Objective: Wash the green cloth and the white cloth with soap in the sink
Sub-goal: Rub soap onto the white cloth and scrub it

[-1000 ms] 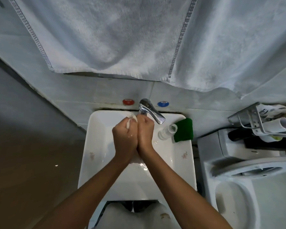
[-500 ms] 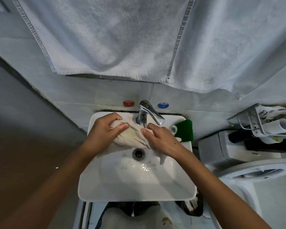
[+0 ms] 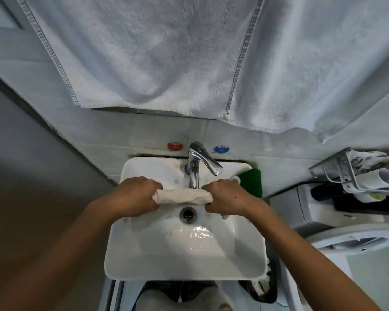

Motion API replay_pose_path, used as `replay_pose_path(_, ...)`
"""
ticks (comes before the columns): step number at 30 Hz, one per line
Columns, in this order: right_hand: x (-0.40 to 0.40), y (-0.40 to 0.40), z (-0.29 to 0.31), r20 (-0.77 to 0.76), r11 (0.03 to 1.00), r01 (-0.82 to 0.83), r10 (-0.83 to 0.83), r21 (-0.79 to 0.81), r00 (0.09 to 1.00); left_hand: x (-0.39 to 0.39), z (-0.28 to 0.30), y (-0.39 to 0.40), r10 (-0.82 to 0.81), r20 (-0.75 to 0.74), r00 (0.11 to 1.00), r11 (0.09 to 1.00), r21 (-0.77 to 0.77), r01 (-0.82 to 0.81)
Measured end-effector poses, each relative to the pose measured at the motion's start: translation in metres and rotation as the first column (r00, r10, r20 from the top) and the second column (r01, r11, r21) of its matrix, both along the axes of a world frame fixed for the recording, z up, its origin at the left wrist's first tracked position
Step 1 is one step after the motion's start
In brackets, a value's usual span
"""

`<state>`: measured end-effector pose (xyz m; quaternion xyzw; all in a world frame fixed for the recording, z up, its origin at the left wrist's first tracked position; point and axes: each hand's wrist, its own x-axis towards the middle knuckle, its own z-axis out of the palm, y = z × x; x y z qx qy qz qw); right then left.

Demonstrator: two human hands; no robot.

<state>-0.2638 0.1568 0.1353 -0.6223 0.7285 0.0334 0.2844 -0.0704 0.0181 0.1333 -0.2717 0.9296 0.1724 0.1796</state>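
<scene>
Over the sink (image 3: 144, 261), the left hand (image 3: 130, 196) is clenched around one end of the white cloth (image 3: 181, 196), fingers curled fully over it. The right hand (image 3: 228, 197) is clenched the same way on the other end. Between the two fists the cloth is rolled into a tight, straight bar, held level just in front of the tap (image 3: 194, 167) and above the drain (image 3: 187, 213). A small tail of cloth hangs under the right wrist. Inside the basin, water glistens in front of the drain, with a few pale specks around it. The green cloth (image 3: 252, 180) lies on the back right corner of the rim, just beyond the right hand, with a small white bottle (image 3: 235, 178) beside it, mostly hidden. A large white towel (image 3: 166, 52) hangs on the wall above.
</scene>
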Motion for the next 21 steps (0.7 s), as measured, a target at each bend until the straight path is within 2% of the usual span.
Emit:
replay_pose_path(2, 0.001, 0.001, -0.007, 0.069, 0.999, 0.043, -0.042, -0.007, 0.997, 0.000, -0.010, 0.001, 0.030, -0.035, 0.999, 0.996, 0.089, -0.026)
replay_pose_path(4, 0.001, 0.005, -0.015, 0.206, 0.992, 0.128, -0.123, -0.012, 0.971, 0.002, -0.022, -0.001, 0.119, -0.075, 0.990, 0.961, 0.261, -0.095)
replay_pose_path(7, 0.000, 0.010, -0.022, 0.419, 0.967, 0.252, -0.244, 0.037, 0.875, 0.007, -0.028, 0.002, 0.271, -0.115, 0.956, 0.808, 0.567, -0.161)
replay_pose_path(11, 0.001, 0.017, -0.023, 0.585, 0.935, 0.311, -0.352, 0.173, 0.731, 0.012, -0.025, 0.008, 0.380, -0.092, 0.920, 0.627, 0.757, -0.184)
replay_pose_path(13, 0.002, 0.020, -0.019, 0.685, 0.910, 0.352, -0.400, 0.218, 0.609, 0.015, -0.021, 0.010, 0.421, -0.078, 0.904, 0.543, 0.820, -0.182)
replay_pose_path(15, 0.004, 0.023, -0.015, 0.734, 0.879, 0.413, -0.442, 0.239, 0.516, 0.015, -0.017, 0.013, 0.470, -0.076, 0.879, 0.511, 0.836, -0.201)
replay_pose_path(18, 0.008, 0.019, -0.018, 0.723, 0.833, 0.532, -0.459, 0.148, 0.517, 0.009, -0.016, 0.018, 0.653, -0.032, 0.757, 0.382, 0.877, -0.292)
replay_pose_path(19, 0.010, 0.018, -0.020, 0.730, 0.812, 0.571, -0.461, 0.118, 0.505, 0.007, -0.017, 0.019, 0.675, -0.047, 0.736, 0.396, 0.865, -0.308)
replay_pose_path(21, 0.013, 0.014, -0.027, 0.757, 0.748, 0.654, -0.490, 0.110, 0.433, 0.007, -0.020, 0.021, 0.652, -0.093, 0.753, 0.479, 0.820, -0.313)
